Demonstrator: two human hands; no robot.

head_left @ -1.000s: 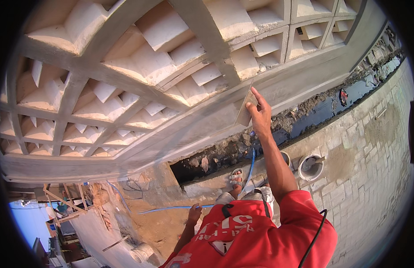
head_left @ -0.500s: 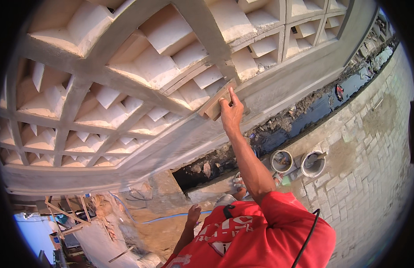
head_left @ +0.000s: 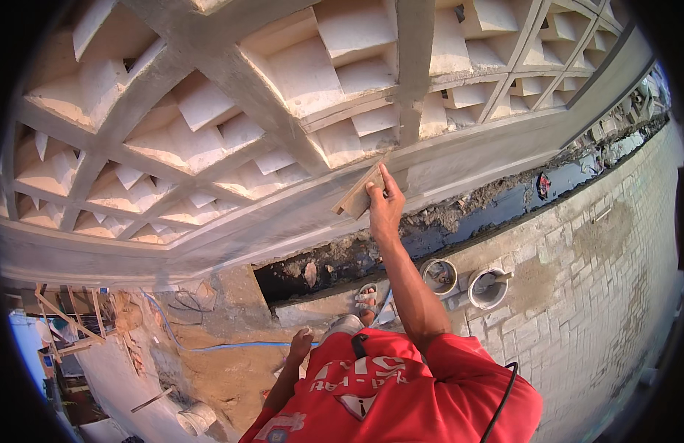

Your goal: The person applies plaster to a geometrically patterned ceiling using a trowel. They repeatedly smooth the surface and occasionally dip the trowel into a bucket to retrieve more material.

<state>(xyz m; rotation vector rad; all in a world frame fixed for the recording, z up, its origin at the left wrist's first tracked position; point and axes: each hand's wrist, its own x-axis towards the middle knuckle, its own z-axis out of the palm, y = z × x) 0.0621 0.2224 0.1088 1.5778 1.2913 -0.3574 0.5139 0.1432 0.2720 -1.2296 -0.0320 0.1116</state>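
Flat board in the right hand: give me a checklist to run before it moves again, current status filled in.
1. Right hand gripping the flat board: ok, fingers and thumb closed on it.
2. Board in full contact with the wall: cannot tell from this angle.
3. Left hand clear of the board: ok, held low, well apart.
4. Both feet on firm ground: cannot tell; only one sandalled foot shows, near the trench.
5. Blue hose well away from that foot: not ok, it passes close beside it.
6. Left bucket and right bucket upright: ok, openings face up.
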